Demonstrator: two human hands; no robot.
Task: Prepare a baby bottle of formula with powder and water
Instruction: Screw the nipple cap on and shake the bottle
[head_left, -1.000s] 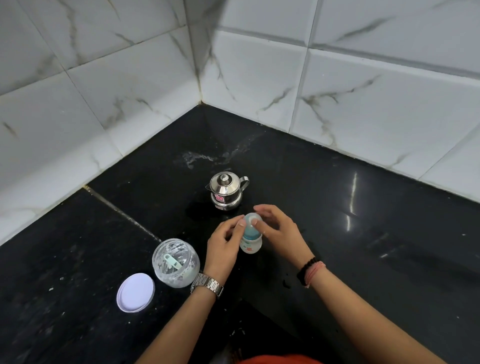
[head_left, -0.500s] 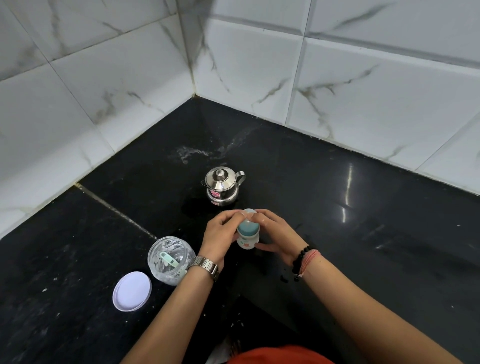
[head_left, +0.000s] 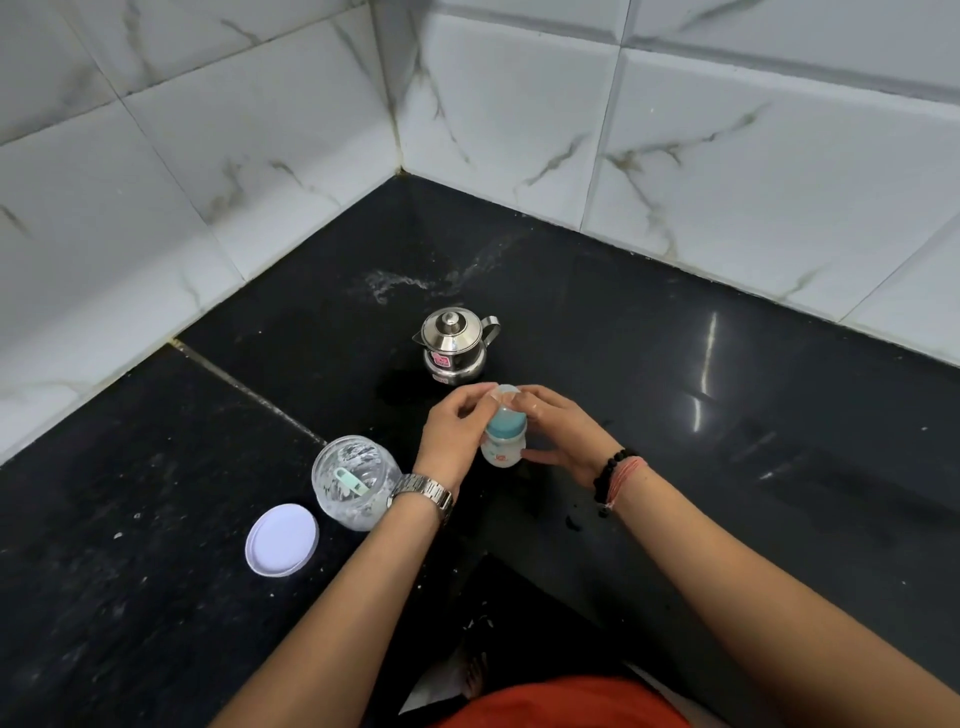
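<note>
A small baby bottle with a teal collar and a clear cap stands on the black counter between my hands. My left hand pinches the clear cap at its top. My right hand curls round the bottle, fingertips on the cap and thumb low on the body. An open clear jar with white powder residue and a mint scoop inside stands left of my left wrist. Its white lid lies flat further left. A lidded steel pot with spout and handle stands just behind the bottle.
The black stone counter runs into a corner of white marbled wall tiles. A whitish smear marks the counter behind the pot. The counter's front edge and an orange garment show at the bottom.
Both hands stay on the bottle; my fingertips have shifted up onto the clear cap. The camera has tipped slightly, so everything sits a little higher in view.
</note>
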